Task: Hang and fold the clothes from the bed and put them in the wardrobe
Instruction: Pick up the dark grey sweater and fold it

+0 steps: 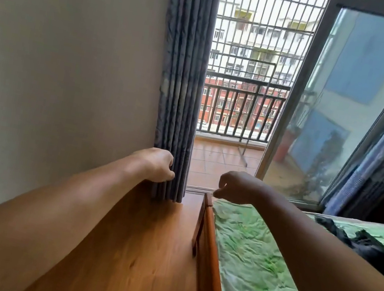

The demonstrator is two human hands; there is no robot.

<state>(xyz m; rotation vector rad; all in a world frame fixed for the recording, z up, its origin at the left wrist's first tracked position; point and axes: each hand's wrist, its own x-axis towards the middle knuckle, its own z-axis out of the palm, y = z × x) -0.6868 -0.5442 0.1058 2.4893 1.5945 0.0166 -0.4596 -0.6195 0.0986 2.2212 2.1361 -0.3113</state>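
A dark garment [370,250] lies crumpled on the bed's green sheet [254,264] at the right edge of view. Both my arms are stretched forward. My left hand [156,166] hangs over the wooden floor, its fingers loosely curled just in front of the grey curtain [180,87], and nothing shows in it. My right hand [237,186] hovers above the bed's far corner, fingers drooping and loosely curled, with nothing in it. The wardrobe is out of view.
The bed's wooden side rail [210,259] runs along the floor strip [141,252] between bed and white wall [58,70]. An open sliding glass door [341,107] leads onto a tiled balcony [219,160] with a barred railing.
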